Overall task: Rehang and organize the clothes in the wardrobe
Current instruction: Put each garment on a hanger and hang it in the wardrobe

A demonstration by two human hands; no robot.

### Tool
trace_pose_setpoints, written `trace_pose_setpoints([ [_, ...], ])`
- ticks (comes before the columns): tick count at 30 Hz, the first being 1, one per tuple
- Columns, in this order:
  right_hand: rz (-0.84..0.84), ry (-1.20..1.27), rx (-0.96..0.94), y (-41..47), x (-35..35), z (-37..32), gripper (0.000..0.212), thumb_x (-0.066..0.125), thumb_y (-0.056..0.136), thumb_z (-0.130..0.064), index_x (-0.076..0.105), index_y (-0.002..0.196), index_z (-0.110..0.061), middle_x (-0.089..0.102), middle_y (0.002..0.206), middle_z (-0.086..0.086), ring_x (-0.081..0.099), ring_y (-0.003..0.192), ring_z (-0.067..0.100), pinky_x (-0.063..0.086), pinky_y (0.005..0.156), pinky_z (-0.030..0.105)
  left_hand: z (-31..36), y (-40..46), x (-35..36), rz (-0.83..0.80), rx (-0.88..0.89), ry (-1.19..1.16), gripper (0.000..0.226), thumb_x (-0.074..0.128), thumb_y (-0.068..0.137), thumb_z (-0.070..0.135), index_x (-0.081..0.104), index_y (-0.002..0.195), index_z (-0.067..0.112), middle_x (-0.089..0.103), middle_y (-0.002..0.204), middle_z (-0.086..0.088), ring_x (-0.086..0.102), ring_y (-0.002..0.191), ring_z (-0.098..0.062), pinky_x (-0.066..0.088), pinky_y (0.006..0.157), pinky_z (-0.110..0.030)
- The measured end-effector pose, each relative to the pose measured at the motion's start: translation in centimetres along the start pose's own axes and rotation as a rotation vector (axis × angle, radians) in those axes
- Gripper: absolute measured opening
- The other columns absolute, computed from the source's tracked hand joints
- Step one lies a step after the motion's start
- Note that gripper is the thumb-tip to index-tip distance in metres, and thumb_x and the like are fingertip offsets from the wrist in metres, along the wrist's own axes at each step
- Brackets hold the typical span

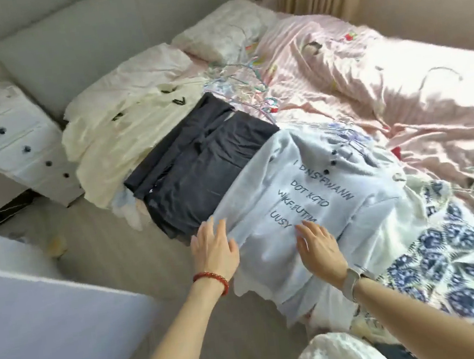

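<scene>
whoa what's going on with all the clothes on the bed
A person is sorting clothes laid along the edge of the bed. Both the left hand and the right hand lie flat, fingers straight, on a pale blue printed shirt. Dark trousers and a cream coat lie beside it, with loose hangers behind.

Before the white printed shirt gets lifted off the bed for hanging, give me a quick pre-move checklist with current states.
1. Left hand free, flat at the shirt's edge: ok.
2. Right hand free, flat on the shirt: ok.
3. Shirt gripped: not ok, neither hand holds it.
4. Shirt on top, nothing lying on it: ok.
5. Hanger ready: not ok, hangers lie tangled farther up the bed.
6. Shirt clear of the dark trousers: cannot tell.
</scene>
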State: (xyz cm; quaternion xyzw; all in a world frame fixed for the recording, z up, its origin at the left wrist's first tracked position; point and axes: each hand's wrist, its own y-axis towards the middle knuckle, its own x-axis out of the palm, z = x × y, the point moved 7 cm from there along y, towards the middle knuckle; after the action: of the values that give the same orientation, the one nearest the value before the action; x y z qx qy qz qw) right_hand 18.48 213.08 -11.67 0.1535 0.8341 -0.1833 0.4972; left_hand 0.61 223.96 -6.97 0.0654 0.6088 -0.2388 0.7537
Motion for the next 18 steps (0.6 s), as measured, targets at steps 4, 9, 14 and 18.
trace_pose_setpoints([
  [4,0.029,0.072,0.258,-0.2,-3.4,13.4,0.039,0.039,0.095,-0.017,0.045,0.133,-0.008,0.043,0.139,0.014,0.038,0.128,0.03,0.031,0.106,0.039,14.7,4.0,5.9,-0.192,0.216,0.046,0.049,0.038,0.095,0.025,0.027,0.142,0.016,0.018,0.152,-0.007,0.019,0.138,-0.022,0.018,0.111,-0.035],
  [9,0.074,0.133,0.546,-1.9,-6.5,29.5,0.038,0.039,0.094,-0.013,0.045,0.129,0.0,0.05,0.128,0.017,0.045,0.117,0.03,0.035,0.101,0.037,30.3,5.5,13.4,-0.402,0.418,0.115,0.05,0.037,0.095,0.025,0.024,0.143,0.019,0.015,0.153,-0.004,0.013,0.14,-0.021,0.012,0.113,-0.036],
  [14,0.069,0.154,0.797,-2.5,-8.2,42.8,0.038,0.035,0.094,-0.014,0.042,0.129,0.0,0.048,0.128,0.016,0.044,0.117,0.028,0.037,0.1,0.039,38.8,6.7,19.7,-0.481,0.54,0.211,0.054,0.038,0.094,0.027,0.021,0.145,0.023,0.012,0.155,-0.002,0.007,0.142,-0.019,0.004,0.115,-0.038],
  [18,0.124,0.132,0.95,-2.6,-8.9,51.7,0.047,0.04,0.089,-0.01,0.034,0.135,-0.003,0.042,0.136,0.015,0.041,0.123,0.029,0.036,0.103,0.048,40.5,8.0,24.5,-0.547,0.55,0.363,0.056,0.036,0.094,0.032,0.014,0.146,0.026,0.002,0.156,-0.003,0.0,0.143,-0.024,0.003,0.115,-0.048],
])
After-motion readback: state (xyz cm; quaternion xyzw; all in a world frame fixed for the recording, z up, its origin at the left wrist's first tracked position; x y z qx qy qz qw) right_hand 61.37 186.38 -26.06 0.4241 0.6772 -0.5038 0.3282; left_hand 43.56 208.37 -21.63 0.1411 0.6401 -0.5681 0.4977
